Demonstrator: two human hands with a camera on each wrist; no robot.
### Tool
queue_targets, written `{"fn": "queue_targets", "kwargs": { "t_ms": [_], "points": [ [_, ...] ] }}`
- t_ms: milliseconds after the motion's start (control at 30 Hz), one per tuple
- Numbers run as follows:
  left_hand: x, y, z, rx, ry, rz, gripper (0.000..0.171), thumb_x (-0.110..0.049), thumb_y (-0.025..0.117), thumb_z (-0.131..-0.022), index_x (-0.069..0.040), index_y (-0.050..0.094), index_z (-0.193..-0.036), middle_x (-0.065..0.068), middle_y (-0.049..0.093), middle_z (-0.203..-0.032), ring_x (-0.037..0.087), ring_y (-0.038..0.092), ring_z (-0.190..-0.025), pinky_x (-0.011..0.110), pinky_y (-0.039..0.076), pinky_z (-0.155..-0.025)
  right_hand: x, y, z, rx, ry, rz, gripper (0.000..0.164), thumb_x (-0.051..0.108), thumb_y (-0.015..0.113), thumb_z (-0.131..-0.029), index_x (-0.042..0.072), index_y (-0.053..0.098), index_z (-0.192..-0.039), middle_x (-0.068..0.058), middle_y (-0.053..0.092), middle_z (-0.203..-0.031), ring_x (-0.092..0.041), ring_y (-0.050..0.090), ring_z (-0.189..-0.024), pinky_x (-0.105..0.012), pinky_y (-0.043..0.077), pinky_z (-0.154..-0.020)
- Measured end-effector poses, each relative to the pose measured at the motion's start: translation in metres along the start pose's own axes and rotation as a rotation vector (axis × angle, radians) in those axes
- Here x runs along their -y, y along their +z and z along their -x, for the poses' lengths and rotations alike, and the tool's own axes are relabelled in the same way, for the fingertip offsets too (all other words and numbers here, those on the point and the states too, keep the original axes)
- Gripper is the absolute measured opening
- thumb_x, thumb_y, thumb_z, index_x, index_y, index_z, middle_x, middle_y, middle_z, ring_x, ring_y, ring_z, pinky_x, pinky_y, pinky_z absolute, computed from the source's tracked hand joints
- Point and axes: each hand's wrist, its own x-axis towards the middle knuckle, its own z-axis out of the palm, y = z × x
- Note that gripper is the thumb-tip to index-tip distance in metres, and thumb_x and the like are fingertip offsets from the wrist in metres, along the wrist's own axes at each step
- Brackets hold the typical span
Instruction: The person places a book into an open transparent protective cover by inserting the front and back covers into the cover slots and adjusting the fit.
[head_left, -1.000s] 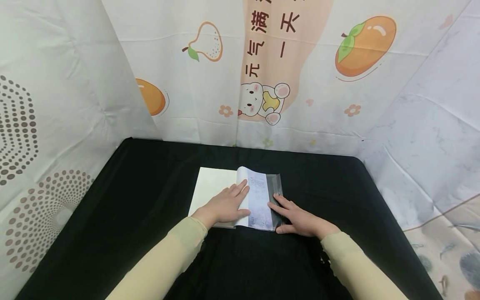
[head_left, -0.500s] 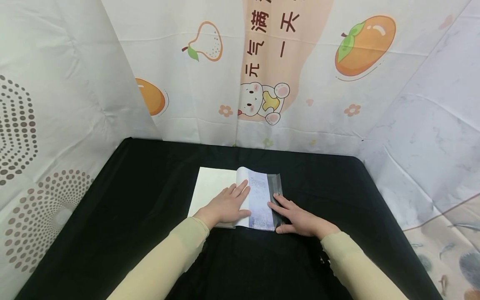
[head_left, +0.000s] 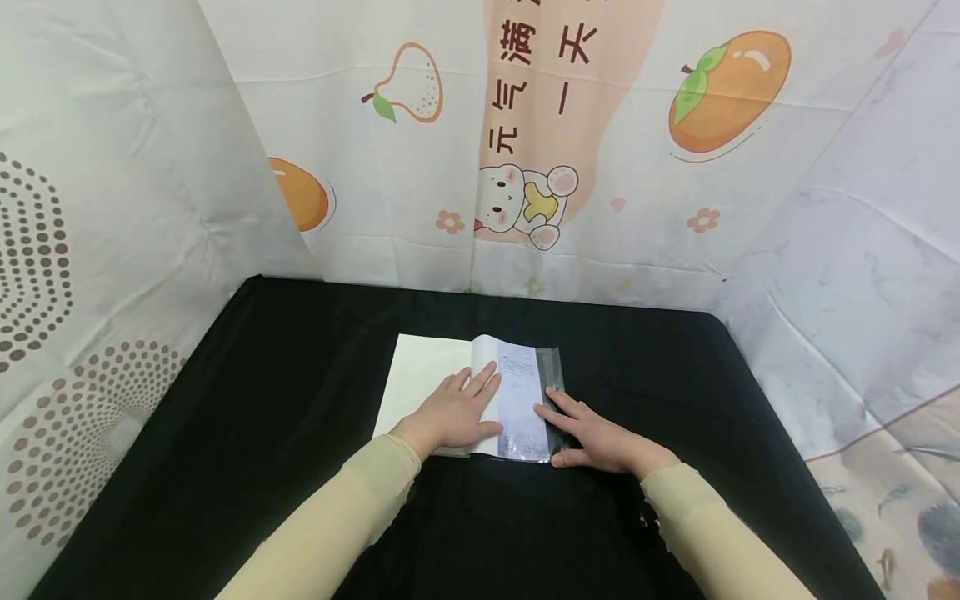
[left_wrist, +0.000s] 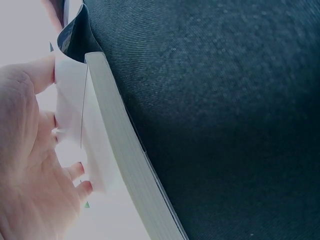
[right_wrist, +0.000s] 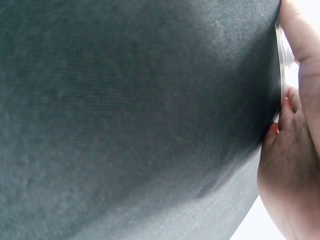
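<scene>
An open book [head_left: 423, 367] lies mid-table, its blank pale page block on the left. From the spine a pale bluish printed cover [head_left: 520, 400] curves over to the right, with a clear plastic sleeve [head_left: 551, 367] extending past its edge. My left hand [head_left: 453, 412] rests with spread fingers across the pages and the cover's fold. In the left wrist view, the thick page block [left_wrist: 112, 115] shows beside the arched cover, and the left hand [left_wrist: 32, 145] is over it. My right hand [head_left: 600, 437] presses extended fingers on the plastic sleeve at the cover's right edge.
A black cloth [head_left: 300, 400] covers the table around the book. White printed curtains [head_left: 405, 192] enclose the back and both sides, meeting the table edges.
My left hand has slid very slightly right over the fold, and the printed cover's right edge has shifted a little right over the plastic. The right hand stays put.
</scene>
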Motion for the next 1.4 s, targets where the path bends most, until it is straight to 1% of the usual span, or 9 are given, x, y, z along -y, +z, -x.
{"fn": "queue_targets", "kwargs": {
  "t_ms": [300,533,700,833,900,1000,1100,1233,1400],
  "points": [
    [-0.001,0.002,-0.001,-0.002,-0.011,-0.023,0.079,-0.061,0.042,-0.095,-0.016,0.016,-0.154,0.001,0.004,-0.162,0.036,0.014,-0.143,0.051,0.021,-0.114,0.000,0.000,0.000,-0.007,-0.008,0.002,0.079,0.048,0.061,-0.091,0.024,0.019,-0.154,-0.012,-0.002,-0.161,-0.043,0.004,-0.141,-0.069,0.020,-0.107],
    [0.001,-0.001,0.001,-0.003,0.004,0.001,0.079,-0.060,0.041,-0.096,-0.016,0.014,-0.155,0.001,0.002,-0.162,0.037,0.013,-0.143,0.050,0.021,-0.115,0.001,0.000,0.000,-0.006,-0.017,0.007,0.079,0.047,0.061,-0.092,0.023,0.019,-0.154,-0.012,-0.001,-0.161,-0.043,0.004,-0.141,-0.069,0.020,-0.107],
    [0.006,-0.003,0.004,0.007,0.030,0.064,0.078,-0.060,0.039,-0.096,-0.016,0.012,-0.155,0.001,0.000,-0.162,0.035,0.012,-0.143,0.050,0.019,-0.115,0.001,0.000,-0.001,0.001,-0.020,0.002,0.079,0.047,0.060,-0.092,0.024,0.018,-0.154,-0.012,-0.002,-0.161,-0.044,0.003,-0.141,-0.069,0.019,-0.107],
    [0.013,-0.002,0.005,0.012,0.059,0.127,0.079,-0.060,0.040,-0.096,-0.015,0.012,-0.155,0.002,-0.001,-0.161,0.032,0.011,-0.144,0.047,0.018,-0.116,0.002,-0.001,-0.001,0.012,-0.004,-0.007,0.079,0.047,0.061,-0.092,0.027,0.017,-0.154,-0.009,-0.004,-0.161,-0.044,0.002,-0.141,-0.069,0.018,-0.107],
    [0.018,-0.001,0.005,0.020,0.068,0.166,0.078,-0.058,0.041,-0.096,-0.015,0.012,-0.155,0.002,-0.002,-0.161,0.028,0.010,-0.144,0.044,0.017,-0.117,0.002,-0.001,-0.001,0.018,0.008,-0.008,0.079,0.048,0.061,-0.092,0.028,0.017,-0.154,-0.008,-0.005,-0.161,-0.043,0.002,-0.141,-0.069,0.017,-0.107],
    [0.024,-0.003,0.006,0.030,0.070,0.230,0.076,-0.052,0.046,-0.096,-0.014,0.014,-0.154,0.003,-0.001,-0.162,0.023,0.012,-0.144,0.042,0.019,-0.116,0.003,-0.001,0.000,0.020,0.012,-0.013,0.079,0.048,0.061,-0.091,0.028,0.017,-0.154,-0.008,-0.005,-0.161,-0.043,0.001,-0.141,-0.069,0.018,-0.107],
    [0.029,-0.006,0.006,0.046,0.068,0.264,0.076,-0.049,0.050,-0.096,-0.015,0.015,-0.154,0.003,0.001,-0.162,0.021,0.016,-0.143,0.041,0.021,-0.116,0.002,-0.001,0.000,0.017,0.006,-0.021,0.079,0.048,0.061,-0.091,0.027,0.018,-0.154,-0.009,-0.004,-0.161,-0.044,0.002,-0.141,-0.070,0.017,-0.107],
    [0.031,-0.007,0.007,0.050,0.083,0.244,0.077,-0.049,0.051,-0.096,-0.014,0.016,-0.154,0.004,0.003,-0.162,0.021,0.018,-0.142,0.042,0.024,-0.115,0.001,-0.001,0.000,0.011,-0.005,-0.024,0.080,0.050,0.060,-0.091,0.026,0.018,-0.154,-0.010,-0.003,-0.161,-0.044,0.002,-0.141,-0.070,0.017,-0.107],
    [0.031,-0.006,0.005,0.038,0.081,0.209,0.078,-0.052,0.051,-0.095,-0.016,0.016,-0.154,0.004,0.005,-0.162,0.019,0.017,-0.143,0.042,0.025,-0.114,-0.001,0.001,0.000,-0.004,-0.009,-0.019,0.081,0.053,0.060,-0.090,0.027,0.019,-0.154,-0.010,-0.002,-0.161,-0.042,0.002,-0.142,-0.069,0.018,-0.107]
  ]
}}
